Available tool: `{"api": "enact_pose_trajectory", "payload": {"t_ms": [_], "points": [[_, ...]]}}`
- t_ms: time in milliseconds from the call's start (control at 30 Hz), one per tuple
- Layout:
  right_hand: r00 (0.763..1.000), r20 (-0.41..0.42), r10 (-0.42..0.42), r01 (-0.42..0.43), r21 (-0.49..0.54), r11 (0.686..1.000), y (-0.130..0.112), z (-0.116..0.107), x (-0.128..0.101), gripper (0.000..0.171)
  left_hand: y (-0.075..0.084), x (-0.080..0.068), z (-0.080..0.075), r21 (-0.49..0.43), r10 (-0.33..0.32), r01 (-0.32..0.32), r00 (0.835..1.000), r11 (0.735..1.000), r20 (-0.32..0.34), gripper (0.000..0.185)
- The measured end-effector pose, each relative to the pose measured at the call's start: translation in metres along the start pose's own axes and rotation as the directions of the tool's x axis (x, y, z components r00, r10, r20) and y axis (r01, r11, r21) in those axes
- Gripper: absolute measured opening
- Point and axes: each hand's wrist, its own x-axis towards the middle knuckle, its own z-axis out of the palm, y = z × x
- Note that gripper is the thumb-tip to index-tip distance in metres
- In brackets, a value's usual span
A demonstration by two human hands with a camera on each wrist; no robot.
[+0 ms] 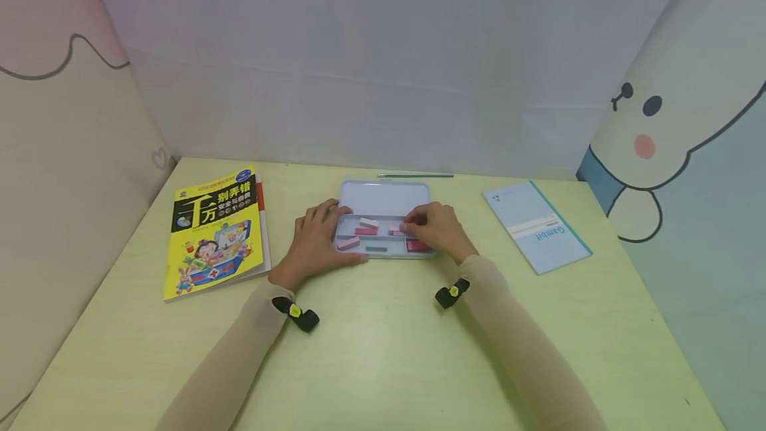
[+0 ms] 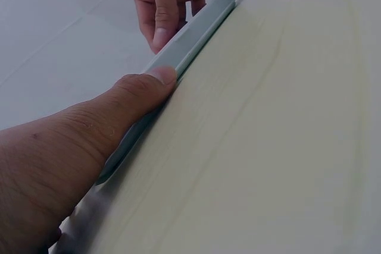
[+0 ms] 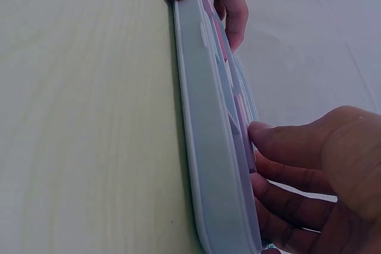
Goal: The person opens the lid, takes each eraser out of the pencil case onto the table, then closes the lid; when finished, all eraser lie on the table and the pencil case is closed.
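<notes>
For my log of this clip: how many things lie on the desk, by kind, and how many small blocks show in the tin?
Yellow picture book: 1
Pale blue metal tin: 1
Light blue notebook: 1
Thin green pencil: 1
Small blocks visible in the tin: 6, such as a cream block; the right hand may hide more
Total: 10

Two forearms in thin, close-fitting beige sleeves (image 1: 514, 344) reaching to the wrists. Hands bare, left hand (image 1: 314, 241) and right hand (image 1: 437, 228). Black strap (image 1: 296, 313) with yellow round mark at each wrist. Short, unpainted nails.
</notes>
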Motion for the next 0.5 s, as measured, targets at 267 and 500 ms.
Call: {"api": "enact_pose_trajectory", "payload": {"t_ms": [267,500], "points": [[0.998,-0.044,0.035,-0.035,-0.003,0.999,0.000,0.004,0.002,0.030,0.001,0.000,-0.002,-0.003,0.002,-0.002,1.000,1.000,0.005,0.105],[0.992,-0.124,0.004,-0.010,-0.051,0.999,0.002,0.012,0.003,0.026,0.001,0.000,-0.001,-0.005,-0.007,0.007,1.000,1.000,0.013,0.105]]}}
